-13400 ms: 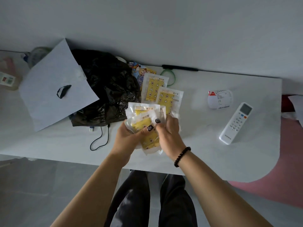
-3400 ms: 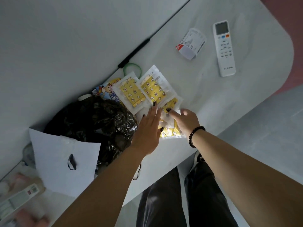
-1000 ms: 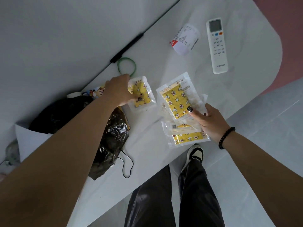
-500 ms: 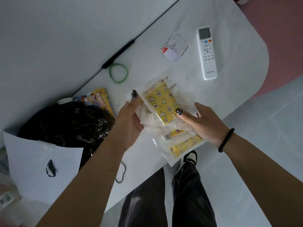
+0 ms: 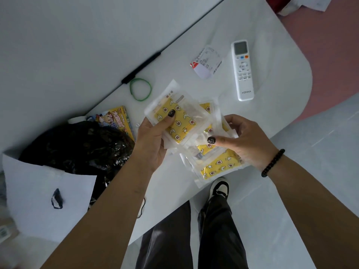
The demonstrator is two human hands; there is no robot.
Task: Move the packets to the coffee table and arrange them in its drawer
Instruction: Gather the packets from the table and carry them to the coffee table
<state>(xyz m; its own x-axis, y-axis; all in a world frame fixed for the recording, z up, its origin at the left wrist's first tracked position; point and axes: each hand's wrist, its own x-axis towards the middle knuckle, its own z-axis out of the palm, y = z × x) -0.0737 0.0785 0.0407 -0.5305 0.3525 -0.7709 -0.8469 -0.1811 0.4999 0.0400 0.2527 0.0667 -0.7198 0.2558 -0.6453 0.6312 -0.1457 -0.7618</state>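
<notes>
Head view looks down on a white table (image 5: 272, 26) with a rounded corner at the right, its near edge running diagonally above grey floor (image 5: 320, 152). On its left part lie a crumpled black plastic bag (image 5: 77, 144) and a white sheet of paper (image 5: 38, 191). Right of centre, a white remote control (image 5: 242, 70) reads KONKA, just beside a printed receipt (image 5: 206, 62) whose text is too small to read. A cartoon-printed snack packet (image 5: 116, 121) peeks from behind the bag, near a green rubber band (image 5: 140, 89). Over the table edge, both hands hold a fanned bunch of clear packets with yellow star-and-moon inserts (image 5: 215, 164): the left hand (image 5: 153, 140) pinches the top packet (image 5: 174, 121) under its thumb, and the right hand (image 5: 246, 140) grips the rest, fingers curled round their edges.
</notes>
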